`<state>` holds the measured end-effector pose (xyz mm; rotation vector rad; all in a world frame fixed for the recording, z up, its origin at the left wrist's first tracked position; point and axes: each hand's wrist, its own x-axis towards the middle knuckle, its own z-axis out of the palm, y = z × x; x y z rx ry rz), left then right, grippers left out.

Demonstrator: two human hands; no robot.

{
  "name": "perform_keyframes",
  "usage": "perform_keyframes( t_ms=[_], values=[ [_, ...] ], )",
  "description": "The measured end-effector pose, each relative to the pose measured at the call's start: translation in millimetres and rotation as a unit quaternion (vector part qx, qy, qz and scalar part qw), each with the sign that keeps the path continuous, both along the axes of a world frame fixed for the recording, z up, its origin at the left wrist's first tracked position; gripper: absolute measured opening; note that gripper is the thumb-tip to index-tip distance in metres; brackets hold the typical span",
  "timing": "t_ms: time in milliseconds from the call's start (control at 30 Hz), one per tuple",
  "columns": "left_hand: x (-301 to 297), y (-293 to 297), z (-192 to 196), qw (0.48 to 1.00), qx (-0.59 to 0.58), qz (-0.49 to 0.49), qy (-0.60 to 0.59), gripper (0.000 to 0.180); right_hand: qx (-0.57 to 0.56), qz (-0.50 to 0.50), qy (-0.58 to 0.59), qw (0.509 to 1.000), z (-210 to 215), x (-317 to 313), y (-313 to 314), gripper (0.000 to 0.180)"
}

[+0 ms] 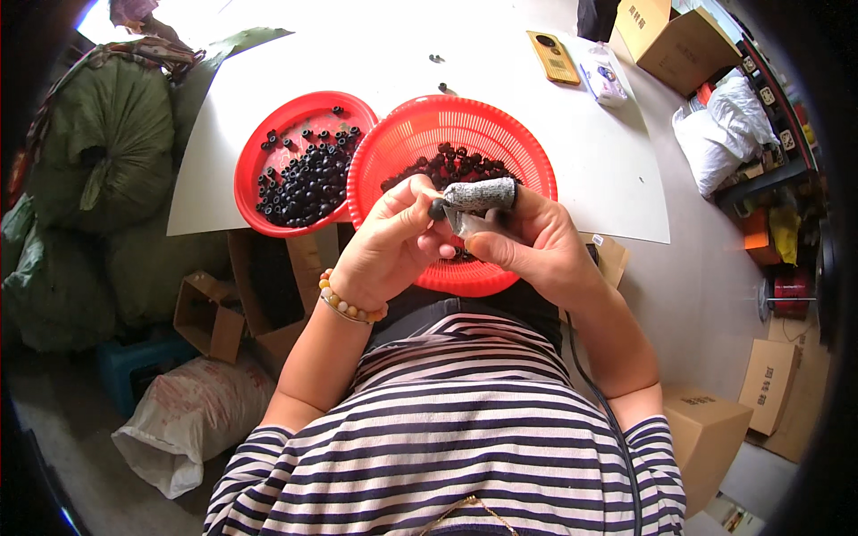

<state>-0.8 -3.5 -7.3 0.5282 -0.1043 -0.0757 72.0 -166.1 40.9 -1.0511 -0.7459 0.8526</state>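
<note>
One small, round black piece (436, 209) is clamped in the left hand's grip (396, 225) over a red perforated plastic basket (447, 113); the right hand's grip (547, 239), wearing a grey knit finger sleeve (480, 194), clamps a thin greyish strip (466, 224).

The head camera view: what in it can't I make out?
All in the head view:
Small black piece: partly covered by the left hand; details too small.
Thin grey piece: the right hand hides part, so its kind is unclear.
Red basket: both hands hide some contents.
Red plate: the basket covers part of its right side.
Dark thing at the top: cut off by the upper edge.
</note>
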Motion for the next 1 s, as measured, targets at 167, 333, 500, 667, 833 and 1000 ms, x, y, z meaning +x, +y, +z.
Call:
perform_keyframes(
  t_ms=[167,333,500,667,833,1000],
  values=[
    [-1.2,0.2,2.0,1.000,0.011,0.002,0.017,0.010,-0.001,-0.002,-0.013,1.000,0.8,-3.3,1.6,0.032],
    [-1.2,-1.9,1.7,0.999,0.022,0.009,0.033,0.010,-0.020,-0.010,-0.038,0.999,-3.4,-0.7,0.9,0.031],
    [-1.5,0.2,-1.9,0.999,0.026,-0.001,0.031,0.011,-0.030,-0.006,-0.031,0.999,-3.9,0.0,-0.4,0.030],
    [-1.2,1.2,-2.9,0.999,0.012,-0.036,0.004,0.010,-0.040,0.006,-0.038,0.998,-2.9,2.1,-3.3,0.031],
    [-1.4,1.7,-2.1,0.996,-0.022,-0.080,0.015,0.008,-0.075,0.015,-0.054,0.996,0.1,5.2,-6.7,0.030],
    [-3.3,2.2,-2.4,0.990,-0.033,-0.119,0.069,0.009,-0.122,0.055,-0.043,0.990,2.1,9.2,-11.1,0.038]
  ],
)
